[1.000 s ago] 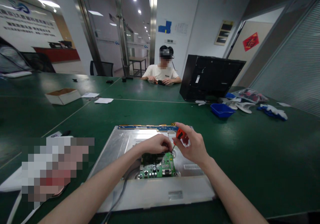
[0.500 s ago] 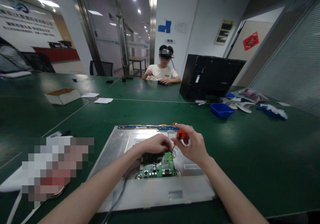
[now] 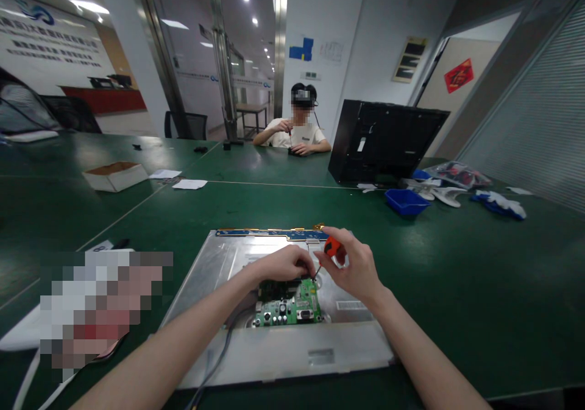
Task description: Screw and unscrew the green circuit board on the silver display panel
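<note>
A silver metal panel (image 3: 283, 348) lies flat on the green table, with a green circuit board (image 3: 292, 306) at its middle and a blue strip board (image 3: 260, 233) along its far edge. My right hand (image 3: 354, 264) is closed on a red screwdriver (image 3: 331, 247), whose tip points down at the circuit board's far right corner. Beside that tip, the fingers of my left hand (image 3: 290, 264) are bent together at the board's far edge; whatever they hold is hidden. A dark cable (image 3: 222, 358) runs from the board toward the near edge.
Across the table (image 3: 256, 206), a person (image 3: 297, 133) works with a small tool. A black monitor (image 3: 388, 139), a blue tray (image 3: 406, 201) and gloves (image 3: 498, 204) are at the right. An open box (image 3: 115, 176) and papers (image 3: 189, 184) are at the left.
The screwdriver's red handle has turned slightly in my right hand, while my left hand stays in place. Across the table, the person's raised hand has shifted and now shows a tool pointing down.
</note>
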Demonstrator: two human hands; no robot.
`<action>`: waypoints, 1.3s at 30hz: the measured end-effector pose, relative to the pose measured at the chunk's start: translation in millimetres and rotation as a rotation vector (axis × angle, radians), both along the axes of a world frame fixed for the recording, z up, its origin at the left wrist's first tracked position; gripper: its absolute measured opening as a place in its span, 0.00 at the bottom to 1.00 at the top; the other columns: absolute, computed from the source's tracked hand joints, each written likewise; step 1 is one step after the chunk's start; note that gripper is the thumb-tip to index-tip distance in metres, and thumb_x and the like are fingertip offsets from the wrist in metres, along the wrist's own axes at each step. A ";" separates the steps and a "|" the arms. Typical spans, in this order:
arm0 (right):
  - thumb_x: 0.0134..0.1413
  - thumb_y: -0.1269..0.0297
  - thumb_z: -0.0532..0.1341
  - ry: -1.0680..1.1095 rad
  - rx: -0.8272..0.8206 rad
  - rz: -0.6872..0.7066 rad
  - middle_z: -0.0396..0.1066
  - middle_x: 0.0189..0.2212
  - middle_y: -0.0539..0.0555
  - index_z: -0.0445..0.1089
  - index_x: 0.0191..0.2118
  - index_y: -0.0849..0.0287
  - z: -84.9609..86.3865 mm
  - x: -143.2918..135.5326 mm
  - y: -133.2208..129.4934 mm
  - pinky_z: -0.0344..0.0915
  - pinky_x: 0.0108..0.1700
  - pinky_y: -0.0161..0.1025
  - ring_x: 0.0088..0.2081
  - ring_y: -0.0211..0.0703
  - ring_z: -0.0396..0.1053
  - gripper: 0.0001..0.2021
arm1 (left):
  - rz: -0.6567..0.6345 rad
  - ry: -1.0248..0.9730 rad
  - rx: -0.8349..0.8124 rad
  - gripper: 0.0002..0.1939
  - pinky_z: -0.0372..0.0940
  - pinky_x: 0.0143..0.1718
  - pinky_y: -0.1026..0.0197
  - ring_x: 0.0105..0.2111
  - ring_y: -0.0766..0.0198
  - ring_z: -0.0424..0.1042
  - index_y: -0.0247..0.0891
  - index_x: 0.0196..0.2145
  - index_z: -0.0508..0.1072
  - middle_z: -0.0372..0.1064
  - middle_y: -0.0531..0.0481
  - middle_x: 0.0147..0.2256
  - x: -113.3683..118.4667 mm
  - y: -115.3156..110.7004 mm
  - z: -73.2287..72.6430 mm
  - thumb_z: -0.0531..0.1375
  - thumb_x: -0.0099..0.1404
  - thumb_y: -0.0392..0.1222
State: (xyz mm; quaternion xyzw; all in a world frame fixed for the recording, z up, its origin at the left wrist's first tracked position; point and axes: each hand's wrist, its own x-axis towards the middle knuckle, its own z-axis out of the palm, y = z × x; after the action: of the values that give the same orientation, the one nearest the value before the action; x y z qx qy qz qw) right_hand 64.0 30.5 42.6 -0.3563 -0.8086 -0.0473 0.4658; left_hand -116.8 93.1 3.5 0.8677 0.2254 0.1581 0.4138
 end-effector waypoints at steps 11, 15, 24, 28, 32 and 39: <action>0.54 0.70 0.55 -0.016 -0.069 0.023 0.67 0.31 0.49 0.52 0.59 0.54 5.1 1.1 -5.7 0.61 0.25 0.33 0.24 0.34 0.63 0.26 | 0.026 0.015 -0.004 0.11 0.63 0.33 0.67 0.29 0.67 0.69 0.33 0.30 0.76 0.72 0.52 0.27 0.5 -0.7 0.6 0.56 0.53 0.24; 0.53 0.70 0.58 -0.005 -0.024 -0.009 0.67 0.28 0.47 0.56 0.55 0.54 0.7 0.9 -2.3 0.59 0.24 0.32 0.22 0.33 0.61 0.23 | 0.021 0.008 0.001 0.12 0.63 0.34 0.67 0.29 0.66 0.70 0.33 0.31 0.77 0.73 0.52 0.28 0.4 0.4 -1.8 0.55 0.53 0.24; 0.56 0.68 0.56 -0.028 -0.056 0.012 0.69 0.31 0.49 0.55 0.58 0.54 3.5 2.0 -3.8 0.61 0.25 0.33 0.23 0.34 0.64 0.23 | 0.036 0.018 -0.041 0.11 0.63 0.34 0.67 0.30 0.66 0.70 0.33 0.30 0.76 0.73 0.52 0.28 0.8 -1.4 2.0 0.56 0.53 0.25; 0.55 0.70 0.54 -0.039 -0.075 0.018 0.70 0.32 0.51 0.52 0.60 0.55 6.7 1.6 -6.4 0.63 0.25 0.34 0.24 0.35 0.65 0.26 | 0.040 0.030 -0.035 0.11 0.63 0.35 0.67 0.29 0.66 0.70 0.34 0.30 0.76 0.72 0.53 0.28 0.7 -2.0 3.3 0.56 0.53 0.25; 0.55 0.69 0.56 -0.026 -0.042 -0.006 0.68 0.30 0.49 0.54 0.57 0.55 4.6 1.1 -4.7 0.60 0.24 0.33 0.22 0.33 0.63 0.24 | 0.030 0.012 -0.041 0.12 0.63 0.34 0.67 0.29 0.67 0.69 0.33 0.30 0.76 0.72 0.52 0.27 0.1 -1.0 1.5 0.55 0.53 0.24; 0.53 0.68 0.60 -0.011 -0.014 -0.028 0.67 0.28 0.46 0.58 0.52 0.54 0.1 1.5 -0.7 0.59 0.23 0.32 0.21 0.32 0.61 0.21 | 0.012 0.013 -0.017 0.14 0.63 0.36 0.67 0.31 0.66 0.70 0.33 0.32 0.76 0.73 0.51 0.30 -0.2 0.2 -0.3 0.54 0.53 0.24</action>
State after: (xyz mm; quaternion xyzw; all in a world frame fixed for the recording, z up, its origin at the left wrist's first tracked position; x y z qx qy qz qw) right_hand 65.5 29.8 42.7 -0.3707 -0.8064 -0.0502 0.4580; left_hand -117.0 93.3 3.1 0.8639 0.2346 0.1530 0.4186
